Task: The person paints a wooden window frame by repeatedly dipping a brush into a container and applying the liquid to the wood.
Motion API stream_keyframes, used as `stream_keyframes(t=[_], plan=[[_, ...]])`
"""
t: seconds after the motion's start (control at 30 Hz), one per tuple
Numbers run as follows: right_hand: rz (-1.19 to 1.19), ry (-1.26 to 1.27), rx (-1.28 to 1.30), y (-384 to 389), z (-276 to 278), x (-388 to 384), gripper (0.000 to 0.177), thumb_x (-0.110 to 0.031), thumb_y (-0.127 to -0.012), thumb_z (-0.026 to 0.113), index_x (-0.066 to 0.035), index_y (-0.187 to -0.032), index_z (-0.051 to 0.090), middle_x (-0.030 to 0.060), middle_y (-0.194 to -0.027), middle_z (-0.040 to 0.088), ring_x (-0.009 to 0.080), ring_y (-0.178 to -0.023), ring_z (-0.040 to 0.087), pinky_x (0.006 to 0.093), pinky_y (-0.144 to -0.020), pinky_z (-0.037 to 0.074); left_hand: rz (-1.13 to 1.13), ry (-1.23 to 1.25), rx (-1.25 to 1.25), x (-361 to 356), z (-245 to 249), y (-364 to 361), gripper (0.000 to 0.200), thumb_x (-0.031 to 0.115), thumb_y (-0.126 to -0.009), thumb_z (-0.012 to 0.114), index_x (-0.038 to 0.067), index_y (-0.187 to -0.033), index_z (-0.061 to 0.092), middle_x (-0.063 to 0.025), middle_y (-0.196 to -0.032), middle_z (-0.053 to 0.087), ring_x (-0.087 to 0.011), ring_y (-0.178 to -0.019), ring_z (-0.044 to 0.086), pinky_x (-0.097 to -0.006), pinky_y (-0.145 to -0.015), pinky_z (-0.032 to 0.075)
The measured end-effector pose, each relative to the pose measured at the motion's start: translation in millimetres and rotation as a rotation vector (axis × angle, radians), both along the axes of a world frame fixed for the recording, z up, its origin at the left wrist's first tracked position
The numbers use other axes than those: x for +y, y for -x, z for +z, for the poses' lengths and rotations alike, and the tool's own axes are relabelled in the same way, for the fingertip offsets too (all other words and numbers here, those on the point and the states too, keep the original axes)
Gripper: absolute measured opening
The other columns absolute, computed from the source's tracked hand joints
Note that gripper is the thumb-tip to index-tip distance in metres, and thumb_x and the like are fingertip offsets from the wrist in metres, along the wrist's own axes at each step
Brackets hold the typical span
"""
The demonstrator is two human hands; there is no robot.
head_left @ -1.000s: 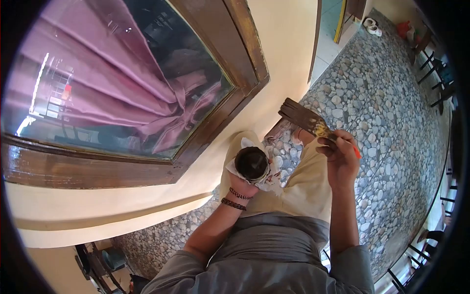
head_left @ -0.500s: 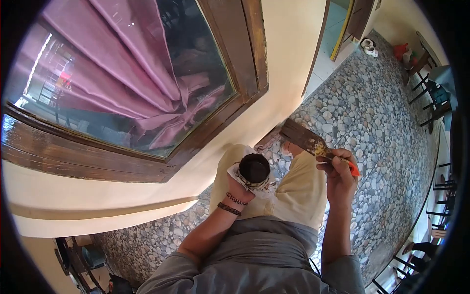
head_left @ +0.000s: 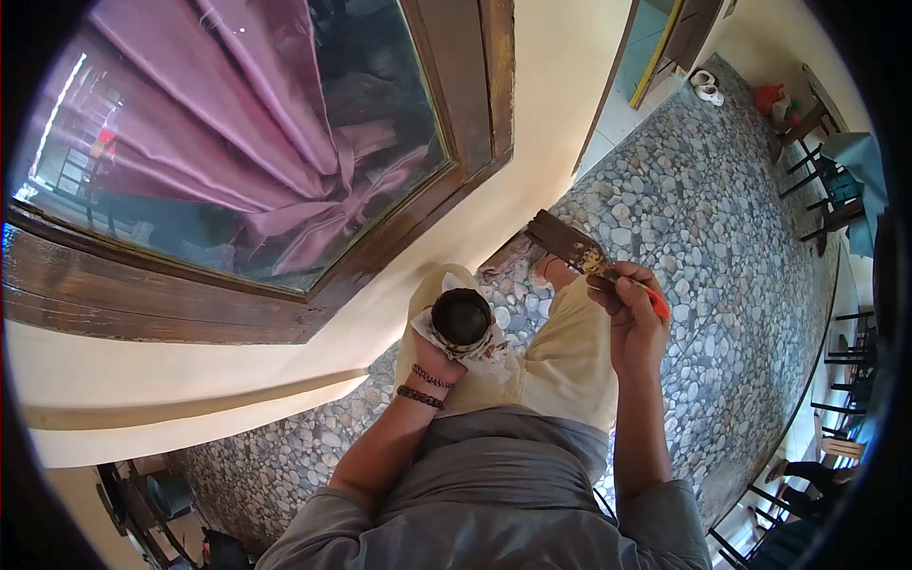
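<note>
My left hand (head_left: 438,360) is wrapped round a small round pot (head_left: 464,350), held upright over my lap. Dark brown paint (head_left: 461,317) shows inside it, and crumpled white paper or cloth (head_left: 420,325) is bunched about its sides. In my right hand (head_left: 636,312) is a wide flat paintbrush (head_left: 570,243), gripped by its orange-red handle. Its bristles are dark brown and point up and left, away from the pot, with a yellowish crust near the ferrule. The brush hangs in the air, apart from the wall and window frame.
A brown wooden window frame (head_left: 399,228) with glass and a pink curtain (head_left: 237,114) fills the upper left. Below and beside it runs a cream wall (head_left: 541,114). Pebble-patterned floor (head_left: 703,209) spreads to the right, with white shoes (head_left: 705,85) by a doorway and chairs (head_left: 826,195) beyond.
The view has shifted slightly. The pot has moved a little left with my left hand, and the brush has risen slightly and gone left. Both hands keep their hold.
</note>
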State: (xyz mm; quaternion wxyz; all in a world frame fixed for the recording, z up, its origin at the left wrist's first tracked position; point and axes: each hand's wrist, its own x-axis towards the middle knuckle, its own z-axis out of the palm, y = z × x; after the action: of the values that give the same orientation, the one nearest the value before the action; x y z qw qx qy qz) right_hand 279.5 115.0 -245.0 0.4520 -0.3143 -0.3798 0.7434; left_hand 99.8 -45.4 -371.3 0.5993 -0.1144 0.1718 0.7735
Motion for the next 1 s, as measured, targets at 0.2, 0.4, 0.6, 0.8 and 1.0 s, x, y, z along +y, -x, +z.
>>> stream_keyframes(t=[0.2, 0.4, 0.6, 0.8, 1.0], plan=[[0.011, 0.018, -0.087, 31.5, -17.7, 17.0, 0.021, -0.005, -0.084, 0.053, 0.006, -0.102, 0.054, 0.0149, -0.094, 0.059, 0.0251, -0.083, 0.064, 0.0305, -0.077, 0.053, 0.006, -0.154, 0.057, -3.2, -2.0, 2.1, 0.058, 0.050, -0.087, 0.033, 0.006, -0.119, 0.050, -0.0155, -0.115, 0.057, -0.0331, -0.105, 0.055, -0.0501, -0.092, 0.043], [0.041, 0.035, -0.091, 74.7, -34.4, 40.6, 0.023, -0.006, -0.082, 0.057, 0.007, -0.101, 0.056, 0.0151, -0.092, 0.060, 0.0219, -0.082, 0.063, 0.0278, -0.077, 0.052, -0.010, -0.014, -0.030, -11.3, -19.6, 11.5, 0.068, 0.061, -0.081, 0.038, 0.007, -0.119, 0.049, -0.0275, -0.112, 0.052, -0.0424, -0.099, 0.054, -0.0531, -0.069, 0.050], [0.039, 0.033, -0.087, 102.3, -43.3, 51.7, 0.022, -0.005, -0.081, 0.058, 0.008, -0.099, 0.057, 0.0135, -0.089, 0.061, 0.0193, -0.080, 0.063, 0.0263, -0.076, 0.051, -0.105, 0.045, -0.001, -14.7, -42.2, 17.7, 0.066, 0.059, -0.078, 0.045, 0.005, -0.113, 0.053, -0.0241, -0.105, 0.054, -0.0389, -0.095, 0.055, -0.0514, -0.073, 0.047], [0.049, 0.002, -0.174, 122.0, -47.0, 67.6, 0.021, -0.004, -0.080, 0.058, 0.008, -0.098, 0.058, 0.0117, -0.085, 0.062, 0.0154, -0.078, 0.062, 0.0239, -0.073, 0.050, -0.093, -0.016, -0.427, -14.5, -45.9, 14.5, 0.057, 0.051, -0.083, 0.043, 0.006, -0.116, 0.052, -0.0237, -0.116, 0.052, -0.0415, -0.109, 0.048, -0.0563, -0.091, 0.038], [0.066, -0.004, -0.212, 133.1, -43.3, 72.7, 0.021, -0.004, -0.079, 0.058, 0.008, -0.097, 0.058, 0.0113, -0.083, 0.062, 0.0148, -0.077, 0.062, 0.0235, -0.072, 0.050, -0.042, 0.153, -0.469, -7.9, -52.4, 16.6, 0.049, 0.047, -0.084, 0.044, 0.010, -0.116, 0.053, -0.0201, -0.111, 0.055, -0.0410, -0.101, 0.052, -0.0554, -0.085, 0.043]])
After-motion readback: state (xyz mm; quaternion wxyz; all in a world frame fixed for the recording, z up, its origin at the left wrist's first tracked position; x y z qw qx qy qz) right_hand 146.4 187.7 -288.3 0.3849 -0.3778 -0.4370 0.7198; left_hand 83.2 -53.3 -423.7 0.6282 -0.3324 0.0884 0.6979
